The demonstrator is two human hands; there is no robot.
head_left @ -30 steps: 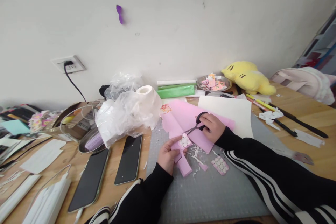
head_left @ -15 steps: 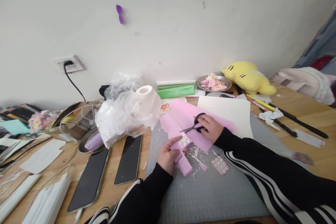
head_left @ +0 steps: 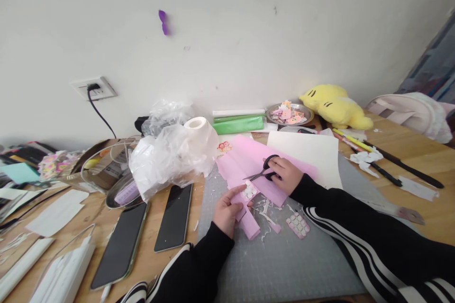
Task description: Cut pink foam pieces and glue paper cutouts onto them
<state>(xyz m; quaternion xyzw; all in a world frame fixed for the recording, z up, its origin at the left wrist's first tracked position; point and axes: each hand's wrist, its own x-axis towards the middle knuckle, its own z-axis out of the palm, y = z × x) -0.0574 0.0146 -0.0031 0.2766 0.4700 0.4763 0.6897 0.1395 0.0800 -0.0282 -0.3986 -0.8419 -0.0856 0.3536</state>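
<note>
My left hand [head_left: 228, 209] pinches a small pink piece dotted with white rounds [head_left: 250, 190], together with a strip of pink paper [head_left: 250, 225] that hangs below the fingers. In my right hand [head_left: 286, 173] is a pair of black-handled scissors [head_left: 265, 168], its blades pointing left just above the dotted piece. Whether the blades touch it I cannot tell. Under the scissors lies a larger sheet of pink paper [head_left: 234, 163]. A second dotted pink piece [head_left: 298, 225] rests on the grey cutting mat [head_left: 284, 265], beside thin white offcuts [head_left: 265, 210].
Two phones [head_left: 174, 218] and a white power strip [head_left: 64, 265] lie to the left. Behind them sit a plastic bag [head_left: 167, 156] and a paper roll [head_left: 199, 137]. At the back are a metal dish [head_left: 310, 117] of cutouts and a yellow plush toy [head_left: 336, 106]. Pens [head_left: 351, 139] lie right.
The view has shifted very slightly. Both hands, the scissors and the dotted piece keep nearly the same positions.
</note>
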